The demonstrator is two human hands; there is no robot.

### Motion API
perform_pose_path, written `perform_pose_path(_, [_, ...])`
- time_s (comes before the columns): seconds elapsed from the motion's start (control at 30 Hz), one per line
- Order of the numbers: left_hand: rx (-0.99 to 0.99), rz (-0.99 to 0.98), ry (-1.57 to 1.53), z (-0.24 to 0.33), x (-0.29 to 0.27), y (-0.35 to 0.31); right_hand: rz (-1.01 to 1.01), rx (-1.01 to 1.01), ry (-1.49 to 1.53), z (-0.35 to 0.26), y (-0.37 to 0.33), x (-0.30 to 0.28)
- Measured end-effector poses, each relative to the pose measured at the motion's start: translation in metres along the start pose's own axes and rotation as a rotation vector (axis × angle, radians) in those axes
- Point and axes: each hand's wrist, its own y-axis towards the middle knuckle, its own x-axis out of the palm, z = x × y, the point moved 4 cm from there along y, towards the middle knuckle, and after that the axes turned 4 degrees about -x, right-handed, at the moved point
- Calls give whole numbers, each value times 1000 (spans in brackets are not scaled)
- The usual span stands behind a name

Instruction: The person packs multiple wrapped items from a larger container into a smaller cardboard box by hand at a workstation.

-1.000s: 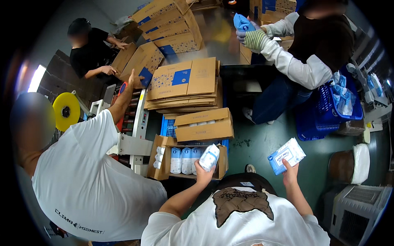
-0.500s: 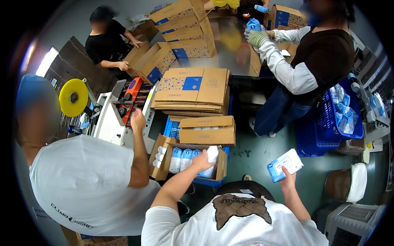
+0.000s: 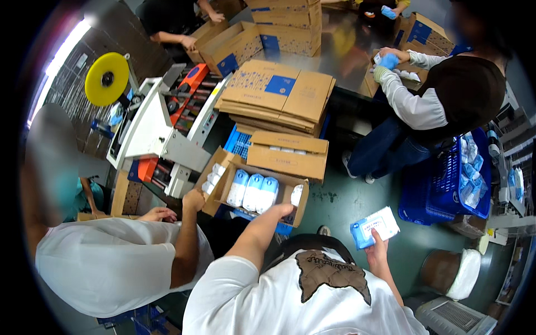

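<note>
In my right hand (image 3: 378,243) is a blue-and-white wipes pack (image 3: 374,227), held out to the right over the floor. My left hand (image 3: 283,211) reaches over the near edge of an open carton (image 3: 222,192), its fingers partly hidden there. Three blue-and-white packs (image 3: 254,191) stand in the carton's left and middle. At its right end, beyond my left hand, sits another pack (image 3: 296,194), showing mostly white. Whether my fingers grip anything is hidden.
Another carton (image 3: 287,159) with packs stands just behind, below stacked flat cartons (image 3: 273,92). A co-worker (image 3: 111,257) stands close on my left, beside a taping machine (image 3: 151,123). Another co-worker (image 3: 430,95) packs at the steel table. Blue baskets (image 3: 416,201) stand right.
My left hand no longer visibly holds the white-ended pack; one now sits at the carton's right end. The left co-worker's hand dropped from the machine to the carton's side. The view shifted.
</note>
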Motion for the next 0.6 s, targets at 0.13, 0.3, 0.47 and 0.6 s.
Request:
perform_pose_path(0.13, [8,433,659,110,12,-97,-147,-73,-50,-15,-6,29])
perform_pose_path(0.3, [746,484,121,178,53,-200,-474,-96,-311,-40,-9,83])
perform_pose_path(0.47, [952,237,-131,207,164,-227,-505,-207,-214,-25,-1,124])
perform_pose_path(0.6, [965,422,-38,206,177,-201,-175,-376,-364,-15,24,118])
